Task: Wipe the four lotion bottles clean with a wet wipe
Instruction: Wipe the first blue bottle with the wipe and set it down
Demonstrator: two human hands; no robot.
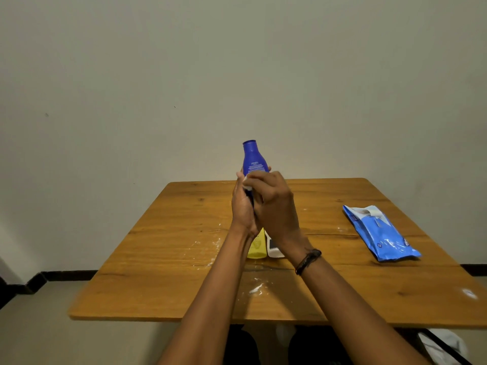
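Two bare forearms reach over the near edge of a wooden table (158, 259). Above its middle the hands meet: the left hand (243, 206) grips the base of an upright blue bottle (253, 159), and the right hand (274, 206) curls round a white wet wipe (246, 180) against it. A yellow bottle (257, 248) and a white bottle (274, 251) lie under the wrists. A wipes pack (379, 233) lies near the right edge, well apart.

Square brown wood-grain table (168, 248), centre frame: smooth, semi-matt w/ white smears. Tall blue plastic bottle (253, 159), upper centre: satin. Crinkly blue plastic wipes pack (379, 233), right: glossy.
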